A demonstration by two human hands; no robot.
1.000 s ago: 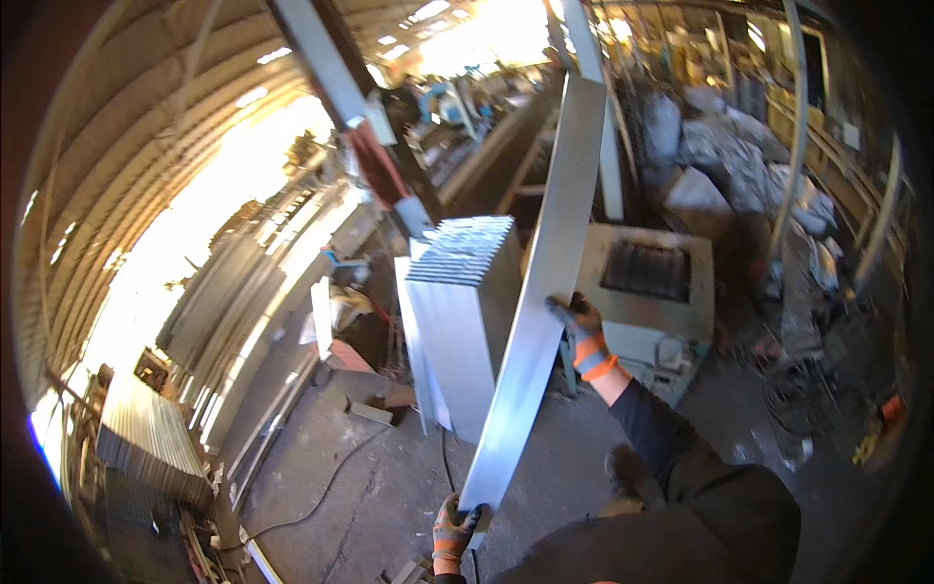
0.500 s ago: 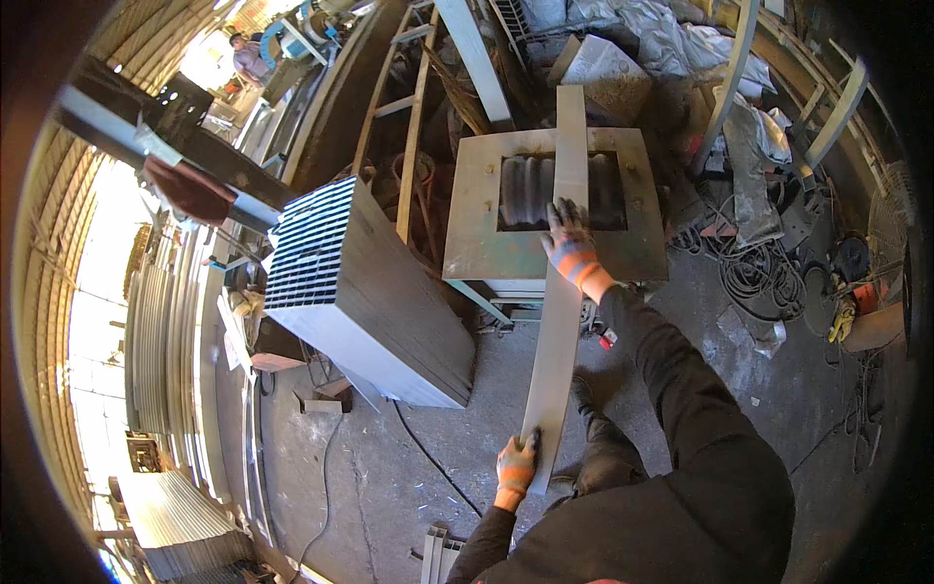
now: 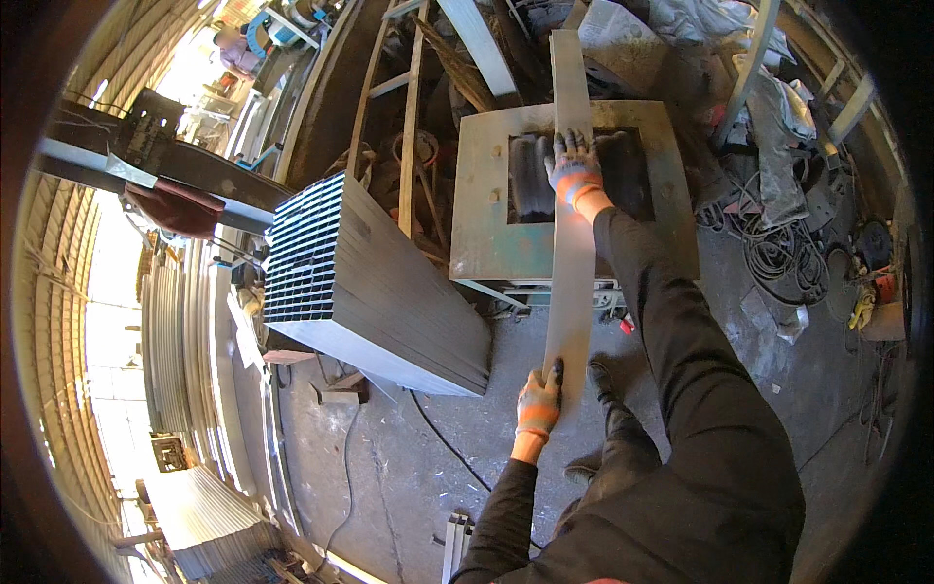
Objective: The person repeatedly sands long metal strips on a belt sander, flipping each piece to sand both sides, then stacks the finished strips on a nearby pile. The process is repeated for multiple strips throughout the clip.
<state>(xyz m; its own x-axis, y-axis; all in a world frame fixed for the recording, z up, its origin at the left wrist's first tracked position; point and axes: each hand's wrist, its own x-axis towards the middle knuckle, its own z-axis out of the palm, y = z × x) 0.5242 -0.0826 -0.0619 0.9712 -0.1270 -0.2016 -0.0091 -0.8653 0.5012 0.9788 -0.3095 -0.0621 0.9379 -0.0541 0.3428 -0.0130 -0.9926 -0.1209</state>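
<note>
A long, flat grey metal bar [image 3: 572,292] lies lengthwise across a metal machine table [image 3: 482,238], its near part sticking out toward me. Under it, a rectangular opening in the tabletop shows a dark ribbed roller [image 3: 531,177]. My right hand [image 3: 577,173], in an orange and grey work glove, rests flat on the bar over this opening, fingers stretched forward. Nearer to me, my left hand [image 3: 538,401], gloved alike, grips the bar's left edge close to its near end, thumb on top. The fingers underneath are hidden.
A tall stack of rectangular metal tubes [image 3: 389,292] stands left of the table. A black cable [image 3: 448,448] crosses the floor. Coiled hoses [image 3: 783,258] lie at the right, a ladder-like frame [image 3: 413,117] stands behind, and a person [image 3: 236,56] is far off at upper left.
The bar has slid away from me across the table, its far end reaching farther beyond it. Both hands have moved forward with it, and the view has shifted slightly.
</note>
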